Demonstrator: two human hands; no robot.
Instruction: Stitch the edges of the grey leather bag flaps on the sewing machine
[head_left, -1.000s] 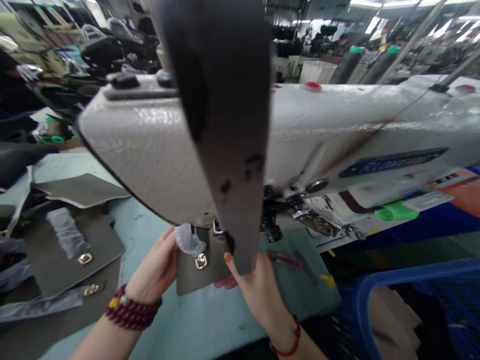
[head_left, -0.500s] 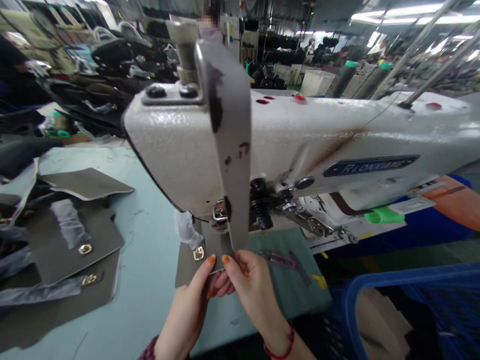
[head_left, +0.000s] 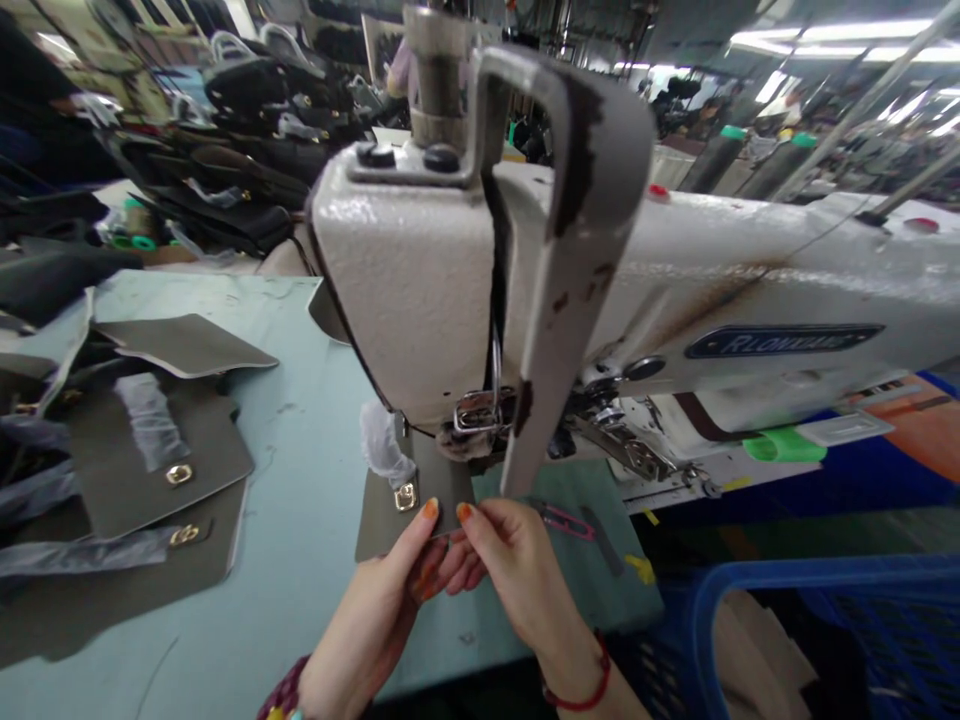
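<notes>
My left hand (head_left: 390, 590) and my right hand (head_left: 510, 565) meet at the near edge of a grey leather panel (head_left: 390, 510) lying under the head of a white sewing machine (head_left: 420, 280). Both thumbs pinch that edge, fingers curled beneath. The panel carries a gold buckle (head_left: 406, 496) with a white plastic wrap (head_left: 381, 445) above it. A long grey leather strap (head_left: 577, 250) hangs over the machine head and ends just above my right hand. A metal ring (head_left: 475, 412) sits at the needle area.
More grey panels with gold buckles (head_left: 150, 460) are stacked on the pale blue table (head_left: 300, 520) at left. Pink thread snips (head_left: 562, 520) lie right of my hands. A blue plastic basket (head_left: 810, 620) stands at lower right. Dark bags crowd the back left.
My left hand moved from the panel's left side to its near edge beside my right hand. The view shifted, so the machine head and hanging strap sit further right.
</notes>
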